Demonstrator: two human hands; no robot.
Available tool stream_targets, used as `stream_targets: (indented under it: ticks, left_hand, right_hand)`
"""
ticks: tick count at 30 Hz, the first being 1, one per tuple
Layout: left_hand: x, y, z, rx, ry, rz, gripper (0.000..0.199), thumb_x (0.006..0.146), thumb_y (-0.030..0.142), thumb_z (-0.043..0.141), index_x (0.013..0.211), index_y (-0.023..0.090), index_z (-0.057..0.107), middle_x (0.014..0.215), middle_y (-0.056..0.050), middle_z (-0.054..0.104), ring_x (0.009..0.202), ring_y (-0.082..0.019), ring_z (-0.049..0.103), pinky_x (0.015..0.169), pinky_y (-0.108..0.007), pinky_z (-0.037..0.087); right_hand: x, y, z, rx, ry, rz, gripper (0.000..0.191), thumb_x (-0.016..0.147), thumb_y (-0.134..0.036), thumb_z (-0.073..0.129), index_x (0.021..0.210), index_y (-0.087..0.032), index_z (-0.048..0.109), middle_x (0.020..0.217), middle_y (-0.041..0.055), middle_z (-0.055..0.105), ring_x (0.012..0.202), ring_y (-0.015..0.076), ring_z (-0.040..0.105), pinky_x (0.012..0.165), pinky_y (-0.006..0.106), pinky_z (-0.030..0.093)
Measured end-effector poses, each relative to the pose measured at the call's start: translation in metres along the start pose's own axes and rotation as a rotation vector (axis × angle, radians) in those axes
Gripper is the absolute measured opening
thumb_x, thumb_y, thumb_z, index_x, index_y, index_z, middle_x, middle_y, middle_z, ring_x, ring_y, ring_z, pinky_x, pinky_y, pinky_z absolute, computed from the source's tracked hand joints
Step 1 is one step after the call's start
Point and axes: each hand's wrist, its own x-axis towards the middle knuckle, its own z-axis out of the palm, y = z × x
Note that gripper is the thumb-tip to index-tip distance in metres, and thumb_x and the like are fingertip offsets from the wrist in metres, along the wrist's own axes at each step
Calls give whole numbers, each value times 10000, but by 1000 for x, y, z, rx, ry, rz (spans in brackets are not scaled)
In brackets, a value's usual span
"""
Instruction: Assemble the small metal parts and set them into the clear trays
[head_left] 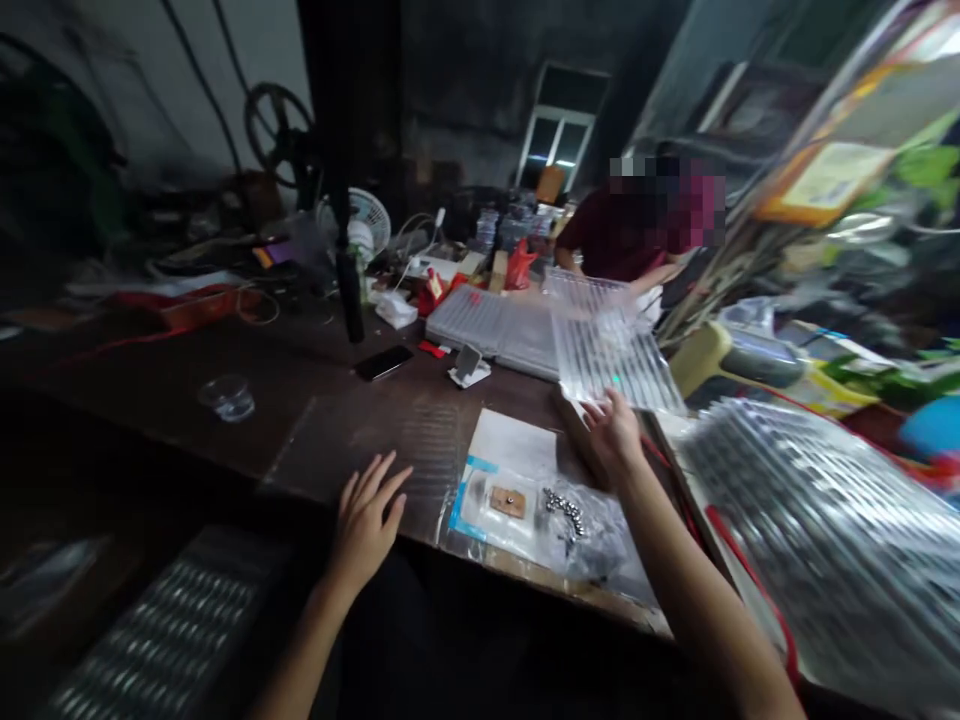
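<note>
Right hand (616, 430) holds the near edge of one transparent ribbed sheet (611, 350), raised and not yet put down. Left hand (366, 520) holds nothing, fingers spread above the table (292, 375). More sheets (817, 500) lie at right, their number hard to tell.

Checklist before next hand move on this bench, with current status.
1. Right hand on the ribbed clear sheet: ok, fingers at its near edge.
2. Left hand empty: ok, fingers spread.
3. Co-worker away from that sheet: not ok, arms right at its far end.
4. Phone away from both hands: ok, lies beyond the left one.
5. Plastic bag by the shiny beads sealed: cannot tell.
</note>
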Motion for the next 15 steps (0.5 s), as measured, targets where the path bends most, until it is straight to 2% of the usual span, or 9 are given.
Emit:
stream_targets:
  ticks: [3, 5, 8, 11, 13, 15]
  left_hand:
    - [10, -15, 20, 126, -21, 32, 401, 968, 277, 408, 1307, 261, 621, 1450, -70, 533, 1377, -269, 443, 1150, -508, 291]
    - [9, -21, 27, 174, -13, 61, 414, 967, 288, 404, 1326, 261, 609, 1448, -68, 535, 1365, -267, 456, 1137, -493, 309]
    - [4, -26, 31, 209, -3, 85, 431, 974, 304, 386, 1352, 256, 587, 1460, -68, 523, 1373, -265, 443, 1142, -481, 296]
    - [3, -26, 30, 215, -9, 84, 439, 980, 324, 368, 1353, 241, 585, 1465, -77, 516, 1376, -274, 437, 1133, -480, 302]
    - [4, -25, 31, 203, -15, 77, 445, 976, 338, 373, 1364, 253, 572, 1470, -72, 511, 1379, -275, 434, 1130, -479, 304]
    - [4, -25, 32, 186, -12, 62, 451, 967, 351, 385, 1382, 285, 550, 1475, -59, 507, 1380, -274, 433, 1135, -480, 296]
  right_hand:
    - [46, -5, 40, -2, 20, 8, 164, 887, -382, 553, 921, -257, 452, 968, -20, 675, 654, 93, 645, 546, 186, 475]
    - [67, -7, 60, -35, -31, 51, 154, 920, -382, 526, 957, -248, 459, 1014, 17, 690, 718, 122, 670, 583, 218, 495]
    - [78, -3, 66, -120, -117, 148, 150, 929, -338, 525, 1002, -209, 500, 995, 61, 706, 719, 145, 675, 609, 257, 519]
    - [61, 4, 42, -211, -182, 207, 180, 898, -302, 581, 1035, -187, 560, 979, 49, 715, 679, 119, 656, 577, 216, 500]
    - [31, 0, 12, -274, -242, 225, 235, 842, -292, 659, 1047, -186, 619, 979, 43, 725, 659, 119, 651, 550, 203, 490]
    - [-9, -16, -25, -346, -297, 239, 275, 749, -256, 750, 1004, -172, 688, 951, 56, 737, 656, 146, 658, 552, 224, 505]
